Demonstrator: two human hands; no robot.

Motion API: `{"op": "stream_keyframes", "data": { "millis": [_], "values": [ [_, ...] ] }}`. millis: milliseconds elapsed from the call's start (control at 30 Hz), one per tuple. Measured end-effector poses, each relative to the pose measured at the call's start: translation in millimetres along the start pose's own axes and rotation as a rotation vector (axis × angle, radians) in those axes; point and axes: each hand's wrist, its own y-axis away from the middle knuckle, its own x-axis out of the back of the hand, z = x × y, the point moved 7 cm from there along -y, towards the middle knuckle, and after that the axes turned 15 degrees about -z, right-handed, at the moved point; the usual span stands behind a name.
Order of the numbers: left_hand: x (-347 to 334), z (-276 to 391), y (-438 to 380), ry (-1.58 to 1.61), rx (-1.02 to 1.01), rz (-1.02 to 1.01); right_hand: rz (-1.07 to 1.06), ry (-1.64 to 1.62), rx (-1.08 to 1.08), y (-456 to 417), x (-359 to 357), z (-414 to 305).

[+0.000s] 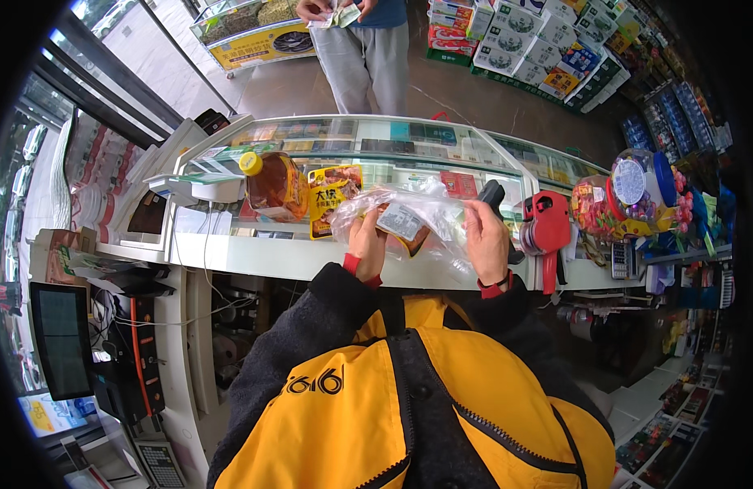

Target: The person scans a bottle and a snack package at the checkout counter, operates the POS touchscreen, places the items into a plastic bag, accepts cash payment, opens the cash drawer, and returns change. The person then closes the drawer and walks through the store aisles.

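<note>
My left hand (368, 250) grips the near left side of a clear plastic bag (440, 235), its thumb by a food packet (404, 221) with a pale printed label. That packet seems to be inside the bag, though the creased film makes this hard to tell. The bag's right side is pinched in my right hand (488, 244). Just left of the bag, a yellow food packet (323, 214) lies on the glass display counter (260, 260). Beside it stands a yellow-capped plastic bottle (277, 189) of reddish-brown liquid.
A black handheld scanner (491, 194) and a red price labeller (543, 223) sit right of my hands. Candy jars (636, 192) stand farther right. White devices (214, 187) trail cables at left, above a monitor (62, 339). Across the counter, a person (367, 61) holds banknotes (335, 16).
</note>
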Motion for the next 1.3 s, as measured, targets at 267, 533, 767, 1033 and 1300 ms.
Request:
{"op": "stream_keyframes", "data": {
  "millis": [267, 533, 767, 1033, 1300],
  "values": [
    [70.0, 55.2, 76.5, -0.421, 0.011, 0.248, -0.186, -0.023, 0.584, 45.1, -41.9, -82.5],
    [35.7, 20.3, 24.9, -0.039, -0.029, 0.07, -0.367, 0.463, 0.193, -5.4, -115.6, -18.2],
    [54.8, 22.7, 35.9, 0.494, 0.147, -0.059, -0.378, 0.385, 0.269, -9.3, -94.7, 11.5],
    [48.7, 34.3, 54.3, 0.21, 0.218, -0.477, -0.48, 0.428, 0.188, -12.5, -64.9, 1.0],
    [49.0, 32.9, 71.2, 0.341, 0.208, -0.336, -0.539, 0.706, 0.254, 24.6, -56.1, -40.1]
  ]
}}
